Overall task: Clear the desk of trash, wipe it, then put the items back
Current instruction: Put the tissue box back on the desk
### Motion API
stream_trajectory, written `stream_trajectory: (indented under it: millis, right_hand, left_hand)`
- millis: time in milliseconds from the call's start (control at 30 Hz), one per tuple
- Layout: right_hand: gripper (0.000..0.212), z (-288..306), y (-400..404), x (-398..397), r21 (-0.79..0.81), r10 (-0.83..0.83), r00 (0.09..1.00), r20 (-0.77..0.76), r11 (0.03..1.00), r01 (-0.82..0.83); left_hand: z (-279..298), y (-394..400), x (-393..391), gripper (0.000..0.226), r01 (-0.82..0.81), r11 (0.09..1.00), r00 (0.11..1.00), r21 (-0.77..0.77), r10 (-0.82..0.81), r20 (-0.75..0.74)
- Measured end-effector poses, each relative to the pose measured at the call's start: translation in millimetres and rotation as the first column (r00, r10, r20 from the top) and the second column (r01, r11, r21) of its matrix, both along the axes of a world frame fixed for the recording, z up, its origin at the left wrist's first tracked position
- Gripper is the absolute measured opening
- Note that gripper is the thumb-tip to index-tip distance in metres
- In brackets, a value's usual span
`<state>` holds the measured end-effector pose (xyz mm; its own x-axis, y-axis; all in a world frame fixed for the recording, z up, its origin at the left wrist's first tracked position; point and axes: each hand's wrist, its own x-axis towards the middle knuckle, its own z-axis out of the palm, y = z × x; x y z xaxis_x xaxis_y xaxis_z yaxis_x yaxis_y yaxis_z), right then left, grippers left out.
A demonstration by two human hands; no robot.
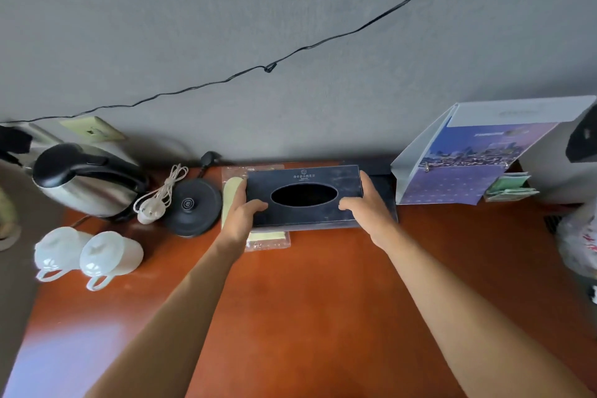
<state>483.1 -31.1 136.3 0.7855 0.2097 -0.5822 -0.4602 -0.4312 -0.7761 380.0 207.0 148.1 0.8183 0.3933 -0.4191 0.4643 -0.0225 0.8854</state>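
Desk (pixel 323 300) of glossy reddish-brown wood runs up to a matte grey wall. At its back edge a flat, rectangular black tissue box (pixel 303 195) with an oval slot lies over a clear plastic packet (pixel 268 241). The left hand (pixel 240 218) grips the box's left end, the right hand (pixel 368 207) its right, thumbs curled on top. Left of them lie a steel kettle (pixel 87 181) tipped on its side, its round black base (pixel 193 207), and two white ceramic mugs (pixel 87 257).
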Motion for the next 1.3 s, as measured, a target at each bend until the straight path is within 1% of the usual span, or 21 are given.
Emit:
stream_trajectory:
  millis: [33,67,133,233,400,500,600,700,767,800,833,867,900,933,1067,1133,1167,1200,1233,1267,1300]
  right_hand:
    - [0.093,-3.4,4.4,8.0,0.001,0.006,1.0,-0.006,1.0,-0.006]
    - [0.094,-7.4,7.9,16.0,-0.001,0.014,1.0,-0.009,1.0,-0.014]
    - [0.096,-9.2,14.0,26.6,0.007,0.034,0.999,-0.008,0.999,-0.034]
    - [0.096,-18.3,22.8,43.1,-0.003,0.058,0.998,0.001,0.998,-0.058]
    - [0.099,-32.3,39.0,56.9,-0.012,0.081,0.997,0.006,0.997,-0.081]
    - [0.102,-36.4,46.9,58.2,-0.018,0.108,0.994,0.004,0.994,-0.108]
    - [0.099,-41.0,49.1,60.8,-0.063,0.098,0.995,0.012,0.993,-0.097]
    - [0.088,-42.2,42.7,65.7,-0.091,0.07,0.997,0.034,0.994,-0.067]
    - [0.069,-39.3,35.4,63.5,-0.143,0.028,0.995,0.098,0.99,-0.014]
    - [0.058,-40.2,31.1,60.4,-0.214,0.014,0.986,0.166,0.977,0.022]
    - [0.05,-43.2,26.0,56.7,-0.336,0.046,0.97,0.238,0.941,0.038]
    - [0.045,-50.9,19.7,51.6,-0.482,0.124,0.952,0.281,0.876,0.029]
    - [0.043,-59.5,13.5,45.0,-0.598,0.207,0.937,0.282,0.801,0.003]
    - [0.041,-69.0,7.5,38.0,-0.667,0.266,0.925,0.272,0.745,-0.018]
    - [0.041,-89.3,-11.2,11.9,-0.76,0.368,0.887,0.279,0.65,-0.031]
    - [0.04,-91.8,-14.8,1.6,-0.796,0.362,0.894,0.262,0.605,-0.012]
    - [0.039,-92.2,-14.6,-2.6,-0.809,0.338,0.908,0.248,0.588,0.002]
    - [0.041,-93.0,-13.4,-5.9,-0.822,0.314,0.921,0.232,0.57,0.014]
    - [0.047,-94.1,-11.5,-8.5,-0.838,0.291,0.933,0.213,0.546,0.02]
    - [0.056,-94.9,-9.7,-10.5,-0.852,0.263,0.946,0.187,0.523,0.023]
    - [0.065,-95.1,-7.9,-12.1,-0.86,0.223,0.962,0.159,0.509,0.025]
  left_hand:
    - [-2.3,2.6,8.7,0.039,-0.02,0.999,1.0,-0.039,0.021,0.006]
    - [-8.5,6.0,18.1,0.04,-0.047,0.996,0.999,-0.07,0.047,0.004]
    - [-13.7,12.4,29.9,0.044,-0.083,0.992,0.997,-0.097,0.083,-0.011]
    - [-24.1,25.1,40.8,0.053,-0.09,0.987,0.996,-0.13,0.088,-0.022]
    - [-37.2,43.5,50.6,0.071,-0.138,0.981,0.989,-0.135,0.13,-0.069]
    - [-43.8,50.7,52.3,0.072,-0.141,0.983,0.989,-0.122,0.133,-0.072]
    - [-48.2,51.0,58.8,0.071,-0.128,0.987,0.99,-0.094,0.12,-0.078]
    - [-51.3,46.8,66.6,0.066,-0.102,0.991,0.994,-0.09,0.097,-0.058]
    - [-52.4,44.1,68.1,0.067,-0.093,0.994,0.994,-0.064,0.09,-0.058]
    - [-53.4,44.2,68.2,0.066,-0.093,0.995,0.994,-0.036,0.091,-0.061]
    - [-55.0,44.7,68.6,0.063,-0.088,0.996,0.994,-0.01,0.087,-0.062]
    - [-55.9,45.1,68.7,0.059,-0.083,0.996,0.994,0.01,0.084,-0.067]
    - [-56.2,44.9,69.4,0.055,-0.079,0.996,0.994,0.032,0.081,-0.073]
    - [-55.4,44.4,70.2,0.051,-0.079,0.995,0.993,0.06,0.084,-0.084]
    - [-54.9,42.0,68.9,0.055,-0.066,0.986,0.987,0.151,0.087,-0.132]
    - [-54.0,41.6,68.3,0.061,-0.026,0.975,0.988,0.223,0.059,-0.145]
    - [-53.4,40.7,68.2,0.066,0.023,0.952,0.989,0.306,0.023,-0.147]
    - [-52.1,38.8,68.4,0.071,0.086,0.908,0.989,0.41,-0.03,-0.142]
    - [-51.5,36.0,69.0,0.073,0.155,0.838,0.986,0.523,-0.101,-0.131]
    - [-51.7,32.2,69.6,0.072,0.227,0.738,0.974,0.636,-0.187,-0.13]
    - [-52.4,27.5,70.2,0.067,0.299,0.607,0.949,0.736,-0.272,-0.161]
